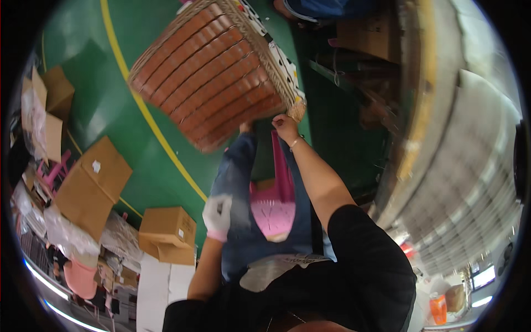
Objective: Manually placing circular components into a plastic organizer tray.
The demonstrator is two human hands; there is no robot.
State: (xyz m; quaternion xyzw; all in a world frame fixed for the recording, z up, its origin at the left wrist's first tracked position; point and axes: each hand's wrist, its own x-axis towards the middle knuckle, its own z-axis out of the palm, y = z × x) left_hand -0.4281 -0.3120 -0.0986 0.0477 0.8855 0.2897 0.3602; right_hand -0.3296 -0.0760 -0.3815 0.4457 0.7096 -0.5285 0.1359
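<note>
A large woven basket (213, 72), brown with dark ribs and a braided tan rim, lies tilted at the front of my knees. At its lower right corner is my bare right hand (285, 128), fingers curled in close to the rim; whatever they pinch is too small to make out. A straw-coloured woven piece (297, 110) sits beside those fingers. My left hand (217, 216), in a white glove, is over my left thigh, away from the basket. Its thumb and fingers curl into a loop, slightly blurred, and any thing in them is hidden.
Between my legs is a pink plastic piece (272, 213). Black-and-white patterned cloth (283, 61) runs along the basket's right edge. Open cardboard boxes (94, 182) stand at left, with another box (167, 235) nearer me. Wrapped pale stacks (453, 166) rise at right.
</note>
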